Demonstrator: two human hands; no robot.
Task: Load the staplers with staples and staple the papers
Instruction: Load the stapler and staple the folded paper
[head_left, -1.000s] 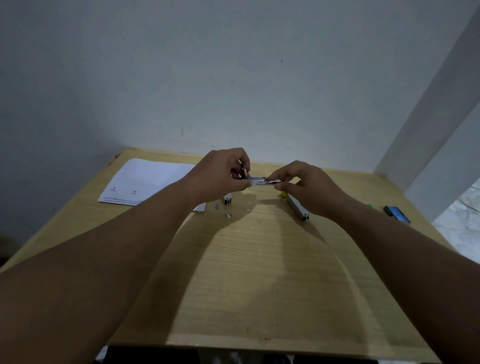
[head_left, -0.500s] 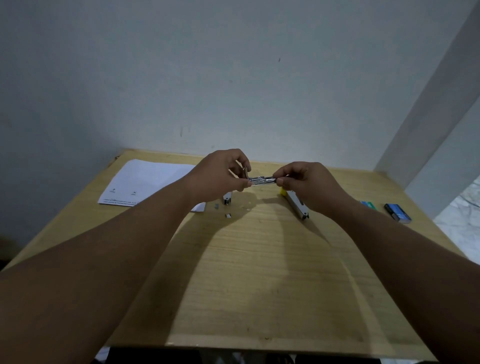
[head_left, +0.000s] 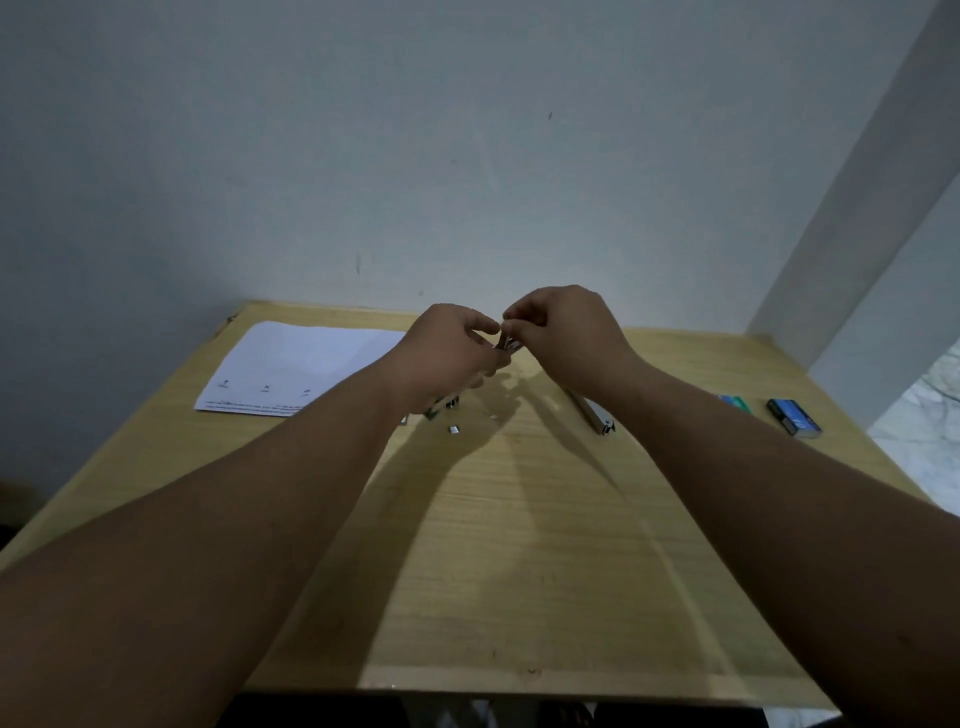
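— Where do things stand?
— Both hands, left (head_left: 447, 348) and right (head_left: 563, 332), pinch a staple strip (head_left: 508, 345) between fingertips, above the table (head_left: 519, 571).
— Stapling yet?
— Apparently not. A stapler (head_left: 592, 415) lies open under the right wrist; loose staples (head_left: 453, 429) lie beside it; papers (head_left: 301, 364) sit far-left, seemingly unstapled. Boxes (head_left: 794, 415) wait at the right edge.
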